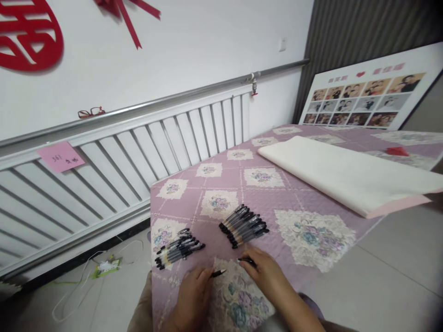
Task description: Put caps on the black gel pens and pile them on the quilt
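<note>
My left hand (194, 291) is closed around a black pen (218, 273), its pale pointed tip facing right. Across a small gap, my right hand (263, 268) pinches a short black piece that looks like a pen cap (248, 261). Just beyond my right hand lies a fanned row of capped black pens (244, 226). A second bunch of pens (179, 249) rests to the left, past my left hand. Both bunches lie on a purple flowered tablecloth (258, 200).
A folded cream sheet (332, 170) with a pink underside covers the table's right part. Near it sits a small red item (397, 151). A white radiator (166, 138) runs along the left. A power strip (106, 267) with cables lies on the floor. A photo board (367, 92) leans behind.
</note>
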### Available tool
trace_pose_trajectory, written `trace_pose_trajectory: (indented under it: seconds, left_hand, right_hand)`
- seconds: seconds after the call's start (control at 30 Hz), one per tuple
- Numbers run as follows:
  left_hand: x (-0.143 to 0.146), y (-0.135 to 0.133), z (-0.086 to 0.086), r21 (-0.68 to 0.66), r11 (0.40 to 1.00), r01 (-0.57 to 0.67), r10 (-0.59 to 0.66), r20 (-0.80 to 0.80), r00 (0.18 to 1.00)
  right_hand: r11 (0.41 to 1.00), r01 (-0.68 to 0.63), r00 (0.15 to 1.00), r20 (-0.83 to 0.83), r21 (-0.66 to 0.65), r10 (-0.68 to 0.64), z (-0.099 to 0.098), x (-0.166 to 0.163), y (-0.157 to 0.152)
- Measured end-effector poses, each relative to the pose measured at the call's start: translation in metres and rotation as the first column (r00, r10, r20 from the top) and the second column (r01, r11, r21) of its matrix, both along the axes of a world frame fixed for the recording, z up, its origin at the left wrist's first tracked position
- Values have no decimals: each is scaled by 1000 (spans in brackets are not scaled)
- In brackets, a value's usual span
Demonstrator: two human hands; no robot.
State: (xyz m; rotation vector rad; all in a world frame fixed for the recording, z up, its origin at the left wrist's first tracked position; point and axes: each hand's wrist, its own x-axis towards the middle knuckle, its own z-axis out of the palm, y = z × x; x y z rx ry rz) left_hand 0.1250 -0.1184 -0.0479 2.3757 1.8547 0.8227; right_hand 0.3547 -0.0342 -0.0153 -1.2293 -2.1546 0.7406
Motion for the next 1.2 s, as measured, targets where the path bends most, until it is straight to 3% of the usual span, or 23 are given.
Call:
trace_pose_trajectory:
  seconds: [0.2, 0.43, 0.63, 0.93, 1.2]
  left_hand:
    - [-1, 1, -2, 51, 999, 20, -20, -14, 1000]
    - [0, 1, 3, 107, 994, 15, -12, -26, 1000]
    - [0, 1, 4, 150, 988, 32, -31, -10, 999]
    - [-1, 1, -1, 98, 995, 4, -3, -9, 1000]
    - [-1, 0, 0, 55, 998, 18, -19, 19, 1000]
  right_hand:
    - [998, -54, 973, 226, 27, 47, -5, -37, -9]
    - [995, -31, 994, 106, 97, 20, 0, -38, -10]
    - [986, -123, 989, 94, 110, 113, 4, -42, -22]
    - [981, -162, 985, 75, 104, 154, -5, -47, -21]
    - [987, -140, 990, 7, 74, 140, -2, -44, -24]
